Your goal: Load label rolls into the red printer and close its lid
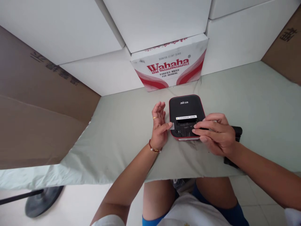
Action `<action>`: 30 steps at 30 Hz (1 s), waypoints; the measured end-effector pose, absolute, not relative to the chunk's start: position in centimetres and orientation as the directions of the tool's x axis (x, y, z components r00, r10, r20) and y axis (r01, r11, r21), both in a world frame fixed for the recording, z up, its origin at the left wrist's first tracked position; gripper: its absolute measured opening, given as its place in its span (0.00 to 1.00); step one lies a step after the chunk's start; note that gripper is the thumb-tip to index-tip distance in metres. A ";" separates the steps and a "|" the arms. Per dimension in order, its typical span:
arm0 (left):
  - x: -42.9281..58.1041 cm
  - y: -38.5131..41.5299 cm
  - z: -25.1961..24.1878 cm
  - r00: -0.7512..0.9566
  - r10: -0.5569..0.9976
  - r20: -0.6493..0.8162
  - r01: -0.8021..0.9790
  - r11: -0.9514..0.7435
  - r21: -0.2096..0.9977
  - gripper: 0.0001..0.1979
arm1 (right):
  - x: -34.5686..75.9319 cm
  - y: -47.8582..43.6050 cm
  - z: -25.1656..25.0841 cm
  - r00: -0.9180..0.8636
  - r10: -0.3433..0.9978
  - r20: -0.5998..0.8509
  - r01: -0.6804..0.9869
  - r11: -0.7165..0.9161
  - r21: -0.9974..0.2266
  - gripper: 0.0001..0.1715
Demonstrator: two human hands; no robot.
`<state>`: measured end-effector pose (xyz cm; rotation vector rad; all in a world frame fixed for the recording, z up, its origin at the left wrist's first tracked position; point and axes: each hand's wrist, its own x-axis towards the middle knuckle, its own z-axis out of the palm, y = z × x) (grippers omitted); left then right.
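A small black printer-like device with a red rim [185, 108] lies on the pale green cloth of the table [122, 131]. Its front compartment is uncovered. My left hand [159, 125] stands on edge at the device's left side, fingers stretched upward and the thumb touching a small white tab at its left edge. My right hand [215, 133] lies over the device's front right part, fingers extended and pressing on the uncovered compartment. A ring and a beaded bracelet show on my left hand and wrist.
A black object [236, 131] lies partly hidden under my right wrist. A white Wahaha water carton [170, 64] stands behind the device, among plain white boxes [155, 22]. Brown cardboard [35, 110] walls the left side. A black stand base [42, 201] sits on the floor.
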<state>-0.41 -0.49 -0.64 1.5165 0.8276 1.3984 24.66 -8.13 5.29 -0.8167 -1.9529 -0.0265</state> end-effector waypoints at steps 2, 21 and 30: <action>-0.6 -0.1 -0.8 0.249 0.911 0.328 -0.169 -0.293 0.941 0.48 | 24.7 -8.2 5.3 -0.300 0.531 0.793 0.575 0.764 -0.294 0.14; 0.3 0.3 -2.5 0.391 0.872 0.294 -0.344 -0.158 0.926 0.51 | 25.1 -6.9 10.6 -0.454 0.733 0.507 0.472 0.680 -0.561 0.18; 0.4 0.7 -2.8 0.368 0.881 0.297 -0.319 -0.180 0.930 0.50 | 21.7 1.7 12.0 -0.417 0.909 0.012 0.888 0.410 -0.208 0.06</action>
